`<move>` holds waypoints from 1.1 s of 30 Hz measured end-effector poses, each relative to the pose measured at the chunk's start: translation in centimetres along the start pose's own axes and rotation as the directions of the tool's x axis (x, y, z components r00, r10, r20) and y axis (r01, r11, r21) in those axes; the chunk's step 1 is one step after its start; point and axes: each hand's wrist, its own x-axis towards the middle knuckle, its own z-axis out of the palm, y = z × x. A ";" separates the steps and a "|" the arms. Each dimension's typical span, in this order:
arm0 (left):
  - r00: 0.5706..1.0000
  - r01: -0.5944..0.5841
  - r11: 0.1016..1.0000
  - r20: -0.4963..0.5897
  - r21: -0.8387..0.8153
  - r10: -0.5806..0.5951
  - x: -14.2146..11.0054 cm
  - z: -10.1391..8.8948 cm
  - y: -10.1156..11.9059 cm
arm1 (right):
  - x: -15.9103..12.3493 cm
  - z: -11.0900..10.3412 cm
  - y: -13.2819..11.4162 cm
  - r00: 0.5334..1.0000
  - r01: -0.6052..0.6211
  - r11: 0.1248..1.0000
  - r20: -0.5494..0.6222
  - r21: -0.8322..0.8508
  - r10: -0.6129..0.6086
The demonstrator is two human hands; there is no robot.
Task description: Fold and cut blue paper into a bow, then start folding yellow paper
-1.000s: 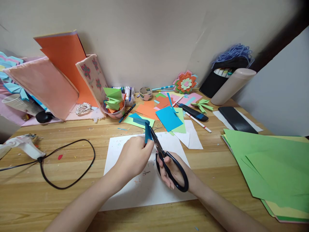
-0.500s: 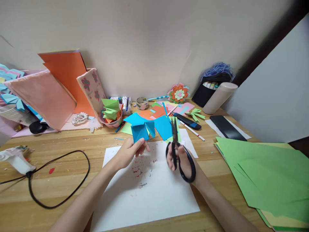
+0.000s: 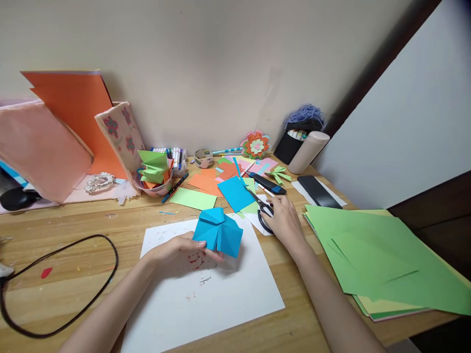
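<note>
My left hand pinches a folded piece of blue paper at its lower edge, thumb on top and fingers beneath. The paper has creased flaps and is held over the white sheet, which bears red, orange and dark ink marks. Further right, my right hand is closed over one handle of the black scissors. Their blades point up and left toward a flat blue paper among the scraps. The fingertips on the handle are partly hidden.
Green paper sheets are stacked at the right, near a phone. A utility knife lies behind the scissors. At the back are a pale bottle, tape roll and scrap cup. A black cord loops at left.
My right hand has lowered the scissors from the air to the scraps on the right. My left hand has picked up the folded blue paper and brought it nearer. The view has turned right.
</note>
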 end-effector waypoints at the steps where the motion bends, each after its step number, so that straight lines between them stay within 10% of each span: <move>1: 1.000 -0.005 1.000 0.016 -0.008 0.005 0.1 -0.1 -0.1 | -0.2 -0.3 -0.4 0.993 0.116 0.990 -0.012 0.075 -0.115; 5: 1.000 -0.013 0.998 0.014 0.061 0.012 0.3 -0.7 0.0 | -1.1 -1.4 -2.6 0.803 0.493 0.753 0.106 0.437 -0.587; 10: 0.999 -0.014 1.000 -0.041 0.014 0.015 0.5 -1.2 -0.1 | -2.1 -0.6 -3.8 0.643 0.594 0.589 0.116 0.548 -0.757; 20: 0.996 -0.083 0.996 0.013 -0.031 0.084 0.8 -2.5 -0.6 | -2.1 1.0 -3.6 0.559 0.743 0.489 -0.021 0.457 -0.829; 33: 0.999 -0.053 0.974 -0.007 -0.221 0.053 1.2 -2.3 0.3 | -2.6 1.8 -3.9 0.563 0.800 0.460 -0.219 0.385 -0.797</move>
